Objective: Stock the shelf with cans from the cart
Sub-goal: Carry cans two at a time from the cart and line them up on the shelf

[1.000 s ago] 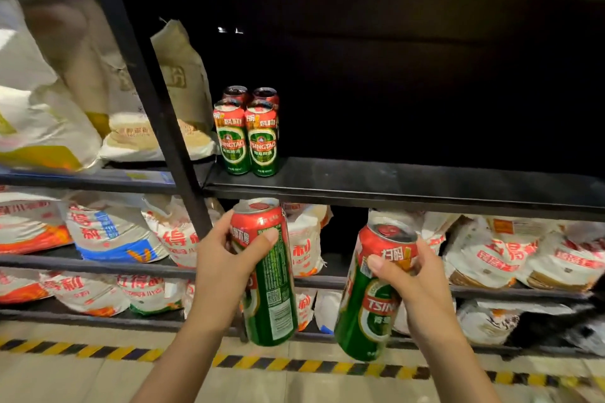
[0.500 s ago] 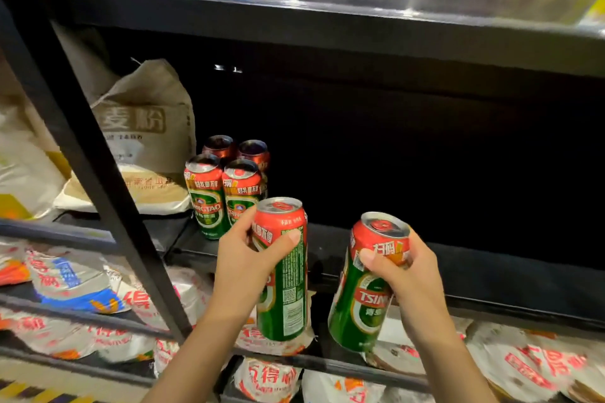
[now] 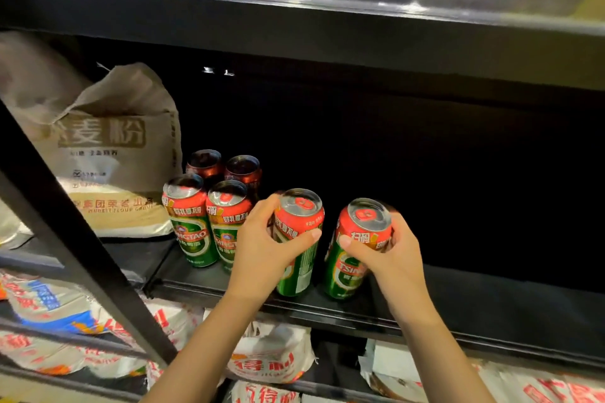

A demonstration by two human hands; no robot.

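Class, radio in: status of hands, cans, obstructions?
Left hand grips a can; right hand grips another. Both at shelf front, beside four stocked cans. Nothing in the way.

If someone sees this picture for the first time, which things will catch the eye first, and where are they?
First come the two red and green cans at the centre: the left hand grips one can and the right hand grips the other can, both at the front of the black shelf. To their left stand four matching cans, beside a brown flour sack.
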